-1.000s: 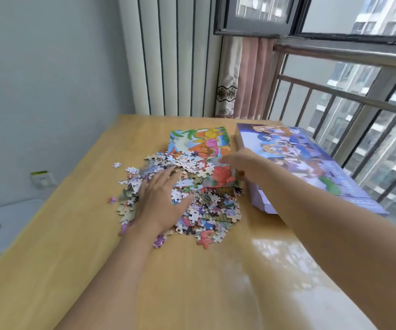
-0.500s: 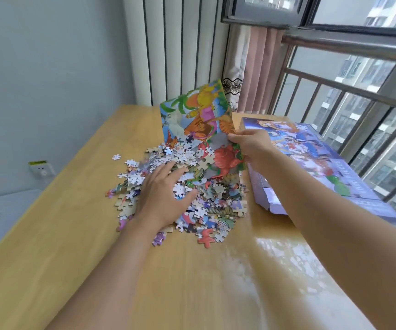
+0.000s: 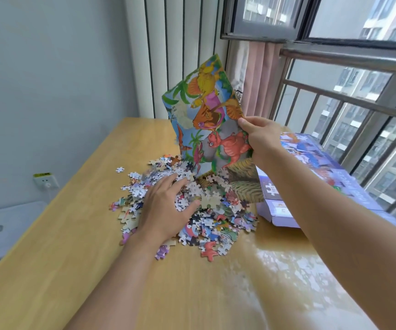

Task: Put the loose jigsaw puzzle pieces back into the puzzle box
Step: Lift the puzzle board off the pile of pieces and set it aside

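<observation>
You're in a home, looks like a high-rise flat, corner by the window. Evidence: light wooden table (image 3: 49, 270) pushed against a plain grey wall with a socket (image 3: 45, 181) low down; white ribbed panel (image 3: 180, 55) in the corner; pink curtain (image 3: 256, 77) bunched beside a dark-framed window (image 3: 311, 36); metal safety railing (image 3: 349, 98) across the glass; apartment blocks (image 3: 382, 148) outside. Kids' jigsaw pieces (image 3: 206, 210) heaped on the table fit a domestic setting too.
</observation>
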Available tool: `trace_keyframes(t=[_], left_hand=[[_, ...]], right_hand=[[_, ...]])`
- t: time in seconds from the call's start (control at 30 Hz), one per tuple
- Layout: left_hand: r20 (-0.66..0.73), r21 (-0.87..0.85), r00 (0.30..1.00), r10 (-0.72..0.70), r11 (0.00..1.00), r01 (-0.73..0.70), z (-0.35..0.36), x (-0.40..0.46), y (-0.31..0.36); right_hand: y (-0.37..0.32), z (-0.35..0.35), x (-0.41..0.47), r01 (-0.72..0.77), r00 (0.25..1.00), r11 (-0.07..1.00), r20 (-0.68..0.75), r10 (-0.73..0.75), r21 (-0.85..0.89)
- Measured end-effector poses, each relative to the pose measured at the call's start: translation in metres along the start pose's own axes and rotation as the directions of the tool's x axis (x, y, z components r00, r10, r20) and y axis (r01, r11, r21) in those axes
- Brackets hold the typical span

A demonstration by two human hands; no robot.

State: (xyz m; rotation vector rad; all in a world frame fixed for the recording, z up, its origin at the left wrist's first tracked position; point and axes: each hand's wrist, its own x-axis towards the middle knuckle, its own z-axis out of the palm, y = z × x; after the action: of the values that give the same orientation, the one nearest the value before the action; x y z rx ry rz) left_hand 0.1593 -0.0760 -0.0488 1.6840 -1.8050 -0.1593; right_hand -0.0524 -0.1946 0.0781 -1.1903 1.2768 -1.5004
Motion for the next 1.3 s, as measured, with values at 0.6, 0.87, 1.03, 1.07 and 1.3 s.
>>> trace_keyframes(t=[0.6, 0.87, 1.03, 1.07, 1.3], left_hand=[[-0.120, -0.219, 0.992, -0.042, 0.976, 0.014, -0.004, 0.002, -0.001], [-0.137, -0.312, 0.986, -0.097, 0.949, 0.050, -0.007, 0.003, -0.001], [-0.160, -0.445, 0.972, -0.175, 0.891, 0.087, -0.011, 0.002, 0.005], [-0.164, -0.484, 0.966, -0.200, 0.869, 0.098, -0.012, 0.003, 0.005], [-0.154, -0.640, 0.957, -0.245, 0.763, 0.092, -0.020, 0.003, 0.010]], right_hand=[[-0.048, -0.007, -0.011, 0.085, 0.996, 0.983, -0.044, -0.079, 0.162], [-0.080, -0.010, -0.020, 0.133, 0.991, 0.965, -0.054, -0.124, 0.227], [-0.088, -0.015, -0.027, 0.126, 0.992, 0.952, -0.034, -0.122, 0.278], [-0.089, -0.016, -0.028, 0.125, 0.992, 0.947, -0.030, -0.121, 0.296], [-0.103, -0.033, -0.035, 0.112, 0.993, 0.920, -0.008, -0.118, 0.376]])
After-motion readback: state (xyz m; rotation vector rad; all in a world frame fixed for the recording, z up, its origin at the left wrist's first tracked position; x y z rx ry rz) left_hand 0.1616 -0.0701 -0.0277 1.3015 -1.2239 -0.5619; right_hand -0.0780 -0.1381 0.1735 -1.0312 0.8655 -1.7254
